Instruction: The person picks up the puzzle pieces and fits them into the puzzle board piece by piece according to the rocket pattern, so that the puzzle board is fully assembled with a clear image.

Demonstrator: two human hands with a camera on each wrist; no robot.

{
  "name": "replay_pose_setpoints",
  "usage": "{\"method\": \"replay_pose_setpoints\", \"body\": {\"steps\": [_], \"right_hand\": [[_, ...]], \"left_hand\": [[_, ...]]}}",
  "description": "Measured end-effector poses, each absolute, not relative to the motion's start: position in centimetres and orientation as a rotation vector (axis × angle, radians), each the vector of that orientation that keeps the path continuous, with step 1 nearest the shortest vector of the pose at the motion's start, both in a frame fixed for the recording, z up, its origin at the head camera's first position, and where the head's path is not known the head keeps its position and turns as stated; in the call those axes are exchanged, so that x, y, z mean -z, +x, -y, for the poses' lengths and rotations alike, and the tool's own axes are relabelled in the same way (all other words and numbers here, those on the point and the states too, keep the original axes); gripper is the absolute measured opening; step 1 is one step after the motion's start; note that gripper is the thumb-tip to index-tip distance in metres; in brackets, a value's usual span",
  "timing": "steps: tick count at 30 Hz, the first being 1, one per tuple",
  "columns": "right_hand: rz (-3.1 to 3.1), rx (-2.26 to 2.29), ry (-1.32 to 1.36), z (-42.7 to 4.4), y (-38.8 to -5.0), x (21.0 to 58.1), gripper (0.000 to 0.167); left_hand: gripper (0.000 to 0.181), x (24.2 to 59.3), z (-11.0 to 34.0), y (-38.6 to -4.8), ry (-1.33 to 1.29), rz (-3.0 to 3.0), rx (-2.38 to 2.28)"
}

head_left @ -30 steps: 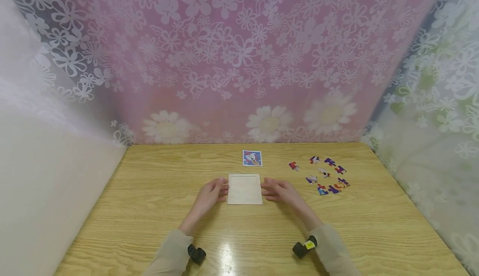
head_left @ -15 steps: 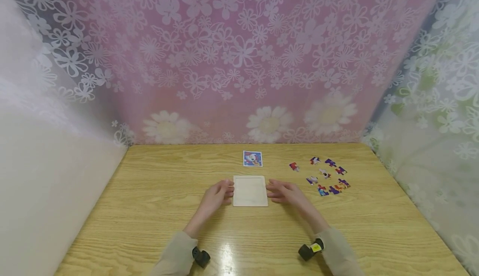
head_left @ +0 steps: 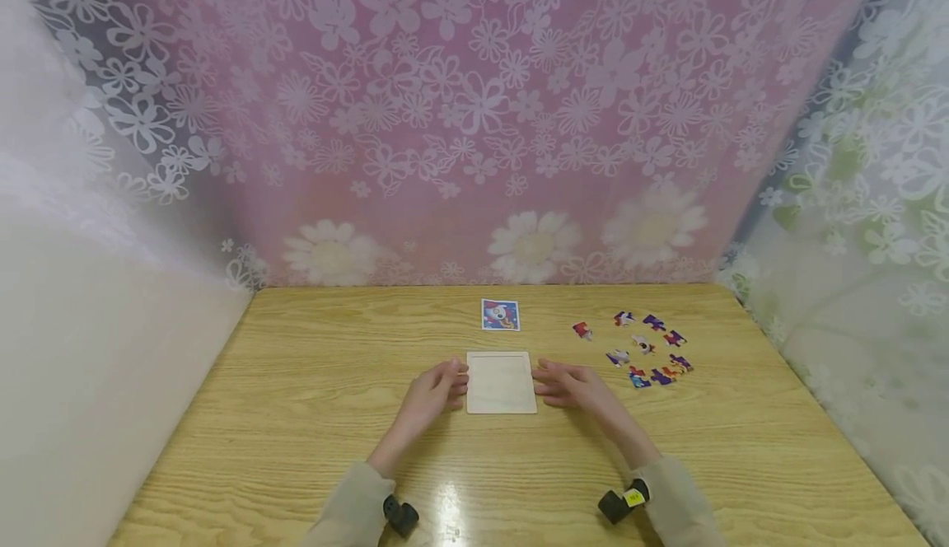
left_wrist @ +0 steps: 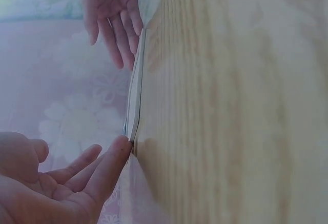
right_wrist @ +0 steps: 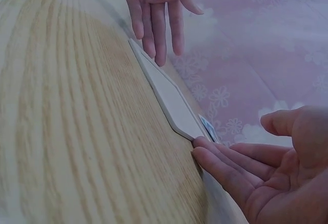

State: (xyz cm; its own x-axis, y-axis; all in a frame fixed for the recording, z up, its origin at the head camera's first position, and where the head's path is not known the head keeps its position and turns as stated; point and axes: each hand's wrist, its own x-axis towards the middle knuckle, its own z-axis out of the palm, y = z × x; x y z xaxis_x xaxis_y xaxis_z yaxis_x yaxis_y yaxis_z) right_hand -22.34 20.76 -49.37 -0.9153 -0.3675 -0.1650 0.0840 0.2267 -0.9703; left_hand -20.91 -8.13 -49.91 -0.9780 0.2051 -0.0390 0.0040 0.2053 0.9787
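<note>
A pale square puzzle tray [head_left: 501, 384] with a thin raised border lies flat on the table between both hands. My left hand [head_left: 433, 386] is at its left edge, fingers extended; in the left wrist view the fingertips [left_wrist: 120, 144] touch the tray's side [left_wrist: 136, 90]. At the opposite edge, my right hand [head_left: 574, 386] has its fingers extended too, and in the right wrist view its fingertips [right_wrist: 201, 147] meet the tray's corner [right_wrist: 184, 126]. Neither hand grips anything. Several colourful jigsaw pieces [head_left: 643, 344] lie loose to the right of the tray.
Behind the tray lies a small picture card [head_left: 500, 315] showing a white cartoon figure on blue. The wooden table [head_left: 311, 349] ends at a pink floral backdrop [head_left: 445, 160], with pale panels [head_left: 96, 349] at the sides.
Both hands and the tray have shifted to the right and slightly toward the person, less so in the last half second. The card and jigsaw pieces have stayed in place.
</note>
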Motion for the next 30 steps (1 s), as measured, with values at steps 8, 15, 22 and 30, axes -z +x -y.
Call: {"method": "replay_pose_setpoints", "body": {"steps": [8,15,22,30], "right_hand": [[-2.158,1.729,-0.259,-20.7,-21.8,49.1,0.060],[-2.164,1.725,-0.277,-20.9,-21.7,49.2,0.058],[-2.170,1.722,-0.289,-21.0,-21.5,49.1,0.057],[-2.207,1.737,-0.249,-21.5,-21.7,49.0,0.054]], "left_hand": [[0.051,50.0,8.2,-20.6,0.226,-2.312,-1.867],[0.052,50.1,8.2,-20.4,0.218,-2.280,-1.894],[0.049,49.3,8.2,-20.1,0.213,-2.295,-1.903],[0.047,49.7,9.2,-20.7,0.248,-2.379,-1.847]]}}
